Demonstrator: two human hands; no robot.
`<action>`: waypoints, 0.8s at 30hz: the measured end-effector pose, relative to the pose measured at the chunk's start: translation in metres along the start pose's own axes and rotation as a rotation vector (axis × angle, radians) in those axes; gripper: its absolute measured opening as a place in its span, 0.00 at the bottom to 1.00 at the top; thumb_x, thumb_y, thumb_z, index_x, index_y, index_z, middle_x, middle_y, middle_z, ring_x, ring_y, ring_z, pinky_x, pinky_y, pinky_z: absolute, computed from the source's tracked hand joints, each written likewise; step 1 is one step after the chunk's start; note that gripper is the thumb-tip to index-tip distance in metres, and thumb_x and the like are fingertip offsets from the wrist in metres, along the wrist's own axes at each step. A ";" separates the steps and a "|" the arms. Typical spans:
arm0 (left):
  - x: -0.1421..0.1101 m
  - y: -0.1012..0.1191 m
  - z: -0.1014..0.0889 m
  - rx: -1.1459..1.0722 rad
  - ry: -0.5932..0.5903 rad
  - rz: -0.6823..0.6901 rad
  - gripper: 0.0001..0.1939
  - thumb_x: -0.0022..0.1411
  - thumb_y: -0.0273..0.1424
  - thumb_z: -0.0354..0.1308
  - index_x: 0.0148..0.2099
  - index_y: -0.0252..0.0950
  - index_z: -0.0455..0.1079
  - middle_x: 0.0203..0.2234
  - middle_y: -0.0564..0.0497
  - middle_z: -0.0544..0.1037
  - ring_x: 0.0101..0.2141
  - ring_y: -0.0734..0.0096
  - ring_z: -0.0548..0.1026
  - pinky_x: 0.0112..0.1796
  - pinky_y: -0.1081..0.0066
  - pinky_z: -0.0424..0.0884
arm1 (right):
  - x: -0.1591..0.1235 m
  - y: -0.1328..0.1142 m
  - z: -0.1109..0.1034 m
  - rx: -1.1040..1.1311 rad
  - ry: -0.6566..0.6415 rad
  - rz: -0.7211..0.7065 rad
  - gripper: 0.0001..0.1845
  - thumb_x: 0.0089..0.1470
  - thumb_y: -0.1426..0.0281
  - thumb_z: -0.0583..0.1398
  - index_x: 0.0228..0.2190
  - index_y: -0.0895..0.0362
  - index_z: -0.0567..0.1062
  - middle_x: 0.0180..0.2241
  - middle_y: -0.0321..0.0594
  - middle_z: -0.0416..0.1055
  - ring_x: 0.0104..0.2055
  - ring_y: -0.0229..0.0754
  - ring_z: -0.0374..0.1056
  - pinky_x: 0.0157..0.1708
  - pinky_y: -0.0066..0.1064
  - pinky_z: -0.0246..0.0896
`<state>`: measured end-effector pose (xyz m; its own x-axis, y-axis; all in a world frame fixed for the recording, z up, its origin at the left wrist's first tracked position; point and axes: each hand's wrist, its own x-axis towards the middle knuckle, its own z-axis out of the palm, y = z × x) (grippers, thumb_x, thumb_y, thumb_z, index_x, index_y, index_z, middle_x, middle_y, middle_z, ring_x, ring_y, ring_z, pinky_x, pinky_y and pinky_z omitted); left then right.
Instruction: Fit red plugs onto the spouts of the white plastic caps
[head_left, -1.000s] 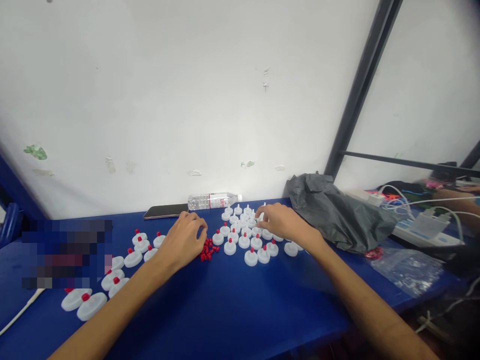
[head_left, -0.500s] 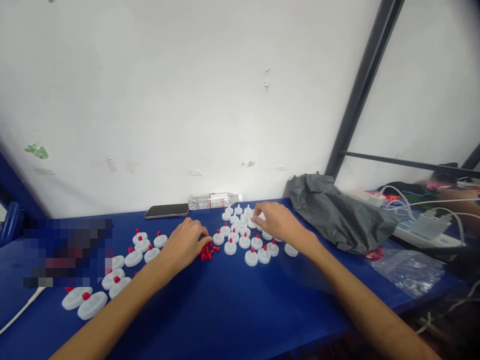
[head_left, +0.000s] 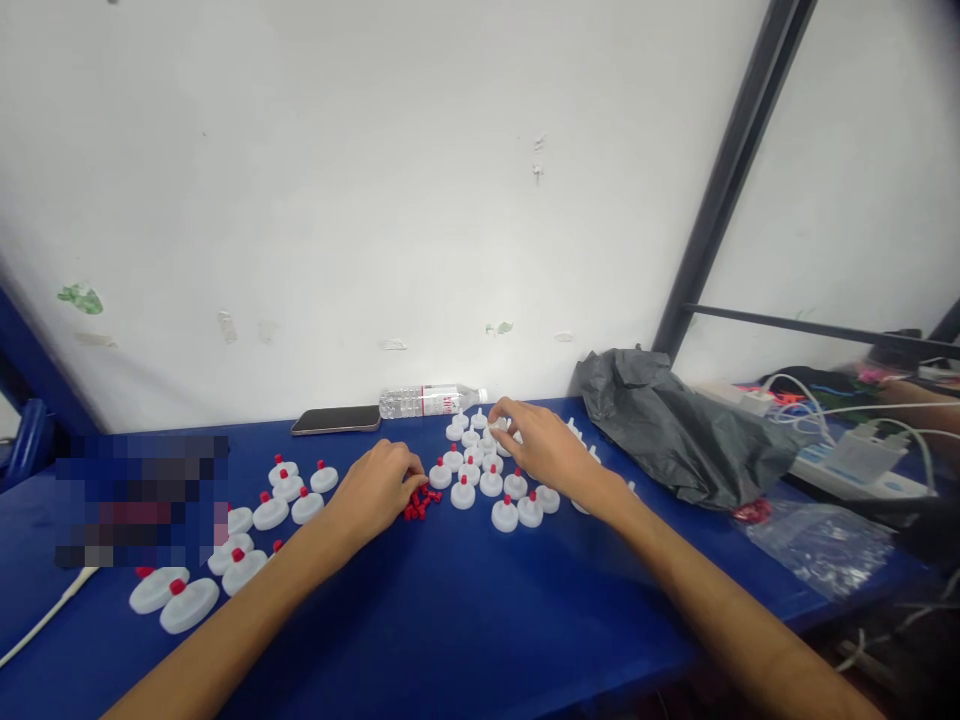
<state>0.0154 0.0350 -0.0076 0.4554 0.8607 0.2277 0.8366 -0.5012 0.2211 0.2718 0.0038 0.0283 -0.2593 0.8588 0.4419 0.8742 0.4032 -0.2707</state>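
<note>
A: What lies nearest on the blue table (head_left: pixel 420 620)?

B: At the lower left, round white plastic lids (head_left: pixel 189 607) sit flat, cloudy and smooth, each visible top crowned by a small bright-red cap (head_left: pixel 177 587). Across to the right lies a crinkled clear bag (head_left: pixel 821 540), its contents too blurred to name.

A: And the left hand (head_left: pixel 380 485)?

B: Bent over a loose heap of red caps (head_left: pixel 420 503) at mid-table, thumb and fingers drawn close together. Whether a cap is pinched between them, one cannot tell.

A: The lids beside the heap?

B: Just to its right stand more capped lids (head_left: pixel 505 515), matte white under red tips. Behind them crowd uncapped lids (head_left: pixel 478 420), their narrow white spouts pointing upward.

A: Where is the right hand (head_left: pixel 544 445)?

B: Over that rear cluster, fingers curled and fingertips at a white lid; its grip cannot be made out.

A: Farther back?

B: A crumpled dark plastic bag (head_left: pixel 675 425) slumps at right. Near the scuffed white wall (head_left: pixel 450 200), a phone (head_left: pixel 336 420) lies flat beside a clear bottle (head_left: pixel 435 400) on its side.
</note>
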 end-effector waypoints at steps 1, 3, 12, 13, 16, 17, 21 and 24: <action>0.000 0.001 0.000 -0.005 -0.010 -0.013 0.12 0.63 0.34 0.55 0.36 0.42 0.80 0.35 0.46 0.82 0.40 0.56 0.77 0.40 0.63 0.68 | 0.000 -0.001 0.000 -0.002 -0.001 -0.006 0.06 0.65 0.67 0.55 0.43 0.52 0.70 0.39 0.37 0.76 0.31 0.39 0.71 0.32 0.29 0.58; 0.000 0.003 -0.002 -0.015 -0.023 -0.047 0.11 0.62 0.33 0.56 0.35 0.42 0.80 0.35 0.47 0.82 0.40 0.56 0.77 0.39 0.64 0.67 | 0.001 -0.002 0.002 -0.010 0.001 -0.021 0.06 0.65 0.67 0.55 0.42 0.52 0.71 0.39 0.36 0.75 0.31 0.38 0.71 0.32 0.29 0.58; -0.002 0.011 -0.012 -0.074 -0.076 -0.224 0.08 0.60 0.32 0.60 0.31 0.41 0.80 0.27 0.50 0.83 0.31 0.63 0.78 0.29 0.69 0.63 | 0.001 -0.005 0.005 -0.027 -0.007 -0.054 0.07 0.65 0.66 0.56 0.41 0.52 0.73 0.41 0.38 0.75 0.36 0.40 0.72 0.35 0.29 0.60; -0.002 0.011 -0.012 -0.078 -0.081 -0.237 0.08 0.59 0.31 0.60 0.30 0.41 0.80 0.26 0.50 0.83 0.30 0.63 0.78 0.29 0.69 0.62 | 0.001 -0.006 0.004 -0.029 -0.011 -0.056 0.07 0.65 0.66 0.56 0.41 0.52 0.74 0.42 0.39 0.75 0.36 0.40 0.72 0.35 0.29 0.60; -0.002 0.011 -0.013 -0.091 -0.093 -0.266 0.08 0.59 0.30 0.60 0.30 0.40 0.80 0.25 0.50 0.83 0.29 0.63 0.78 0.29 0.69 0.62 | 0.001 -0.006 0.004 -0.034 -0.018 -0.057 0.07 0.65 0.66 0.56 0.41 0.52 0.74 0.41 0.39 0.75 0.36 0.40 0.72 0.35 0.29 0.60; -0.002 0.012 -0.014 -0.093 -0.094 -0.273 0.08 0.59 0.30 0.60 0.30 0.40 0.80 0.25 0.50 0.83 0.29 0.63 0.78 0.28 0.69 0.62 | 0.001 -0.007 0.005 -0.033 -0.018 -0.058 0.07 0.65 0.67 0.56 0.41 0.52 0.74 0.41 0.39 0.75 0.37 0.40 0.72 0.35 0.29 0.60; -0.002 0.013 -0.015 -0.100 -0.090 -0.286 0.08 0.58 0.30 0.60 0.29 0.40 0.80 0.25 0.50 0.83 0.29 0.63 0.79 0.28 0.69 0.62 | 0.000 -0.007 0.007 -0.024 -0.022 -0.068 0.07 0.65 0.66 0.56 0.40 0.52 0.74 0.40 0.37 0.75 0.35 0.39 0.72 0.33 0.29 0.59; -0.003 0.014 -0.016 -0.104 -0.087 -0.286 0.09 0.58 0.31 0.61 0.27 0.40 0.79 0.24 0.50 0.82 0.28 0.63 0.78 0.28 0.69 0.61 | 0.000 -0.007 0.008 -0.018 -0.023 -0.072 0.07 0.65 0.66 0.56 0.40 0.52 0.74 0.39 0.37 0.75 0.35 0.39 0.71 0.32 0.29 0.59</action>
<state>0.0205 0.0240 0.0098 0.2339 0.9703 0.0613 0.9010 -0.2400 0.3613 0.2628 0.0035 0.0233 -0.3309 0.8351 0.4394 0.8601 0.4585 -0.2236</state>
